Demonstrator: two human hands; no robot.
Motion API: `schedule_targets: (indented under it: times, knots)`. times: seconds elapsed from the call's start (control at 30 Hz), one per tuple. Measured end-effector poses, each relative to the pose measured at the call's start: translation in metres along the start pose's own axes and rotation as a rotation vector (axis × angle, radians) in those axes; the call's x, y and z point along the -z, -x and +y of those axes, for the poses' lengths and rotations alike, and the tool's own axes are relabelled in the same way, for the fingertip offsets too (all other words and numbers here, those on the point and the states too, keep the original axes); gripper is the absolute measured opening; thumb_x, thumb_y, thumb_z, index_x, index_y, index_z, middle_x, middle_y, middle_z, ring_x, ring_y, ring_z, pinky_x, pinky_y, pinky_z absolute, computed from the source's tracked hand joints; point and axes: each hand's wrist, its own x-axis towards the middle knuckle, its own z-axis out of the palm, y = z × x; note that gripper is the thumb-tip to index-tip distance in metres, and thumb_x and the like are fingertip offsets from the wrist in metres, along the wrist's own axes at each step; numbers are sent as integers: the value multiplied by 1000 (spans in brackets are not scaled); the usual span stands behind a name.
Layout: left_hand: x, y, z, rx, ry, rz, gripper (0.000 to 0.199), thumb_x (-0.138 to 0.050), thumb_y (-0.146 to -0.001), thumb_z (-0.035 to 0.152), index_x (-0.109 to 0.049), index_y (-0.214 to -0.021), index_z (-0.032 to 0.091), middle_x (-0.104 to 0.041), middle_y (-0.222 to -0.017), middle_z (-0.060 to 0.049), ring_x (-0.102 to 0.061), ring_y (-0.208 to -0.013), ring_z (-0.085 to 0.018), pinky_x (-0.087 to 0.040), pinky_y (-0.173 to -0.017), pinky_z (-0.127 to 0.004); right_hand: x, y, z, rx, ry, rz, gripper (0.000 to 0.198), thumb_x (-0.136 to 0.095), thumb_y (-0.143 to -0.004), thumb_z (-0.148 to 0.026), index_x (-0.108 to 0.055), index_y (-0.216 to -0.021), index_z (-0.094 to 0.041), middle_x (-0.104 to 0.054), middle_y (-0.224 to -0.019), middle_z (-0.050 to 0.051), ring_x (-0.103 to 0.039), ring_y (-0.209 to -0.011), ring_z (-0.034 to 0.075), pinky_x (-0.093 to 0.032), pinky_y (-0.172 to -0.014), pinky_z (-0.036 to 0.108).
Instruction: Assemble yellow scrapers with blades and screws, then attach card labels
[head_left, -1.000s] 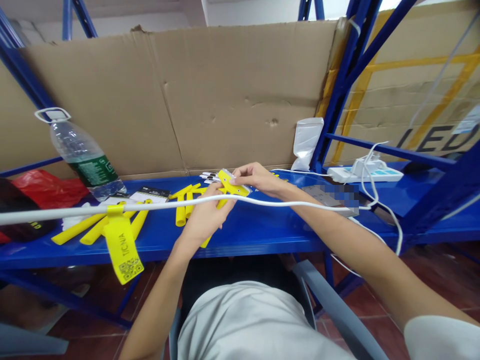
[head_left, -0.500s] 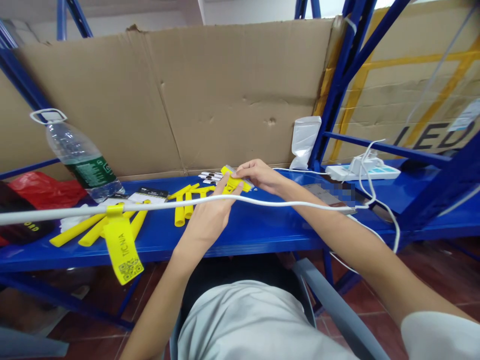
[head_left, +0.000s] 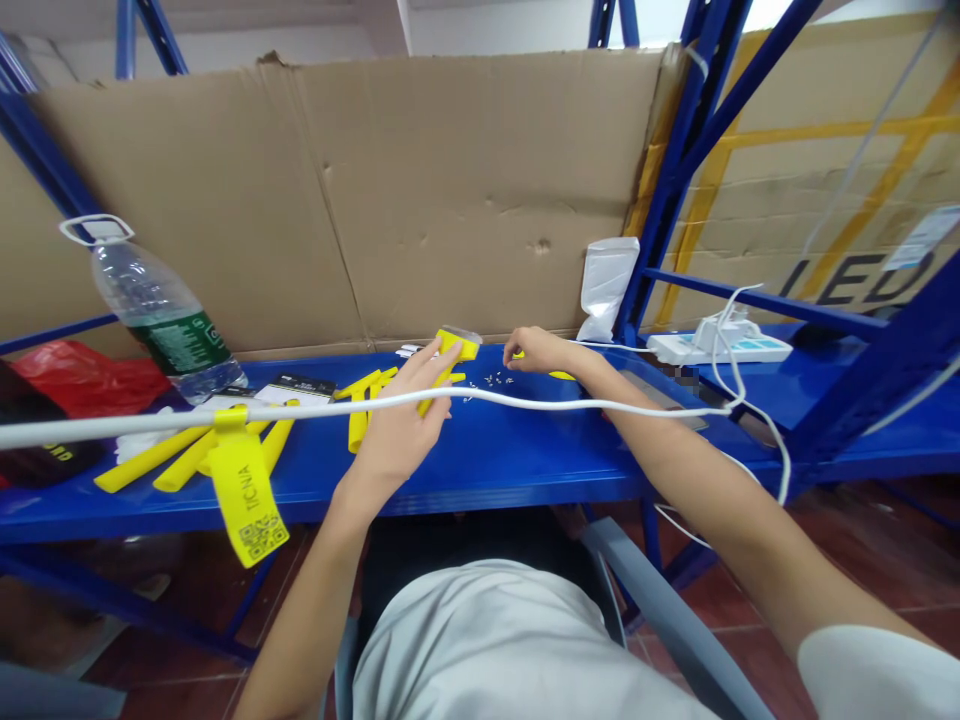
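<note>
Yellow plastic piece (head_left: 451,352) at frame centre, clamped in the left hand (head_left: 405,420) just above the blue bench (head_left: 495,450). Right hand (head_left: 534,350) to its right, fingertips pinched together over tiny scattered screws (head_left: 496,379). White cable (head_left: 300,410) crosses in front. Water bottle (head_left: 161,320) at left, tilted, partly filled. White pouch (head_left: 604,285) upright by the post; contents not visible.

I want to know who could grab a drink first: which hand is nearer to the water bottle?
Left. The left hand is at mid-shelf, right of the water bottle; the right hand lies farther right still.
</note>
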Motion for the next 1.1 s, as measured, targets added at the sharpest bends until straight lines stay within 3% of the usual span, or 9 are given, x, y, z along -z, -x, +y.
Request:
schedule_targets:
  times: [0.07, 0.1, 0.17, 0.4, 0.63, 0.83, 1.1]
  knots:
    - [2, -1, 3, 67, 168, 45, 49, -67, -113, 32, -71, -161, 31, -56, -177, -16, -84, -91, -21, -72, -67, -33, -1, -2, 6, 0, 58, -62, 24, -80, -86, -7, -95, -101, -19, -91, -115, 12, -84, -114, 32, -59, -100, 33]
    - [3, -1, 4, 89, 228, 68, 49, -69, -112, 33, -71, -161, 32, -57, -176, -16, -81, -77, -16, -69, -59, -30, -1, -2, 7, 1, 81, -85, 25, -80, -86, -7, -95, -102, -20, -91, -116, 11, -84, -114, 31, -59, -100, 32]
    - [5, -1, 6, 101, 290, 114, 50, -72, -111, 35, -70, -161, 33, -61, -173, -15, -76, -67, -11, -67, -56, -27, -2, -3, 7, 12, 112, -120, 27, -81, -87, -8, -96, -106, -21, -91, -119, 10, -85, -114, 31, -60, -99, 31]
    - [10, -3, 8, 94, 304, 152, 49, -75, -110, 39, -71, -159, 33, -71, -162, -14, -78, -69, -11, -66, -56, -23, -6, -3, 4, 57, 130, -181, 28, -78, -91, -10, -96, -108, -24, -91, -122, 6, -84, -123, 30, -60, -107, 29]
    - [8, -2, 11, 147, 359, 135, 51, -78, -108, 40, -73, -158, 29, -86, -120, -10, -77, -66, -16, -65, -55, -27, -8, -3, 1, 79, 113, -192, 28, -78, -90, -9, -96, -109, -21, -91, -124, 8, -84, -124, 31, -60, -109, 32]
    - [8, -2, 19, 250, 466, 134, 53, -81, -105, 38, -75, -157, 30, -84, -133, -12, -77, -68, -16, -65, -56, -27, -10, -3, 0, 81, 74, -195, 29, -80, -86, -7, -96, -107, -21, -91, -122, 10, -85, -120, 32, -61, -108, 35]
    - [7, -3, 17, 251, 499, 133, 52, -82, -105, 38, -75, -155, 29, -86, -113, -8, -76, -67, -16, -65, -56, -25, -7, -1, 0, 78, 26, -202, 32, -78, -87, -9, -96, -110, -21, -91, -121, 8, -85, -115, 30, -61, -102, 32]
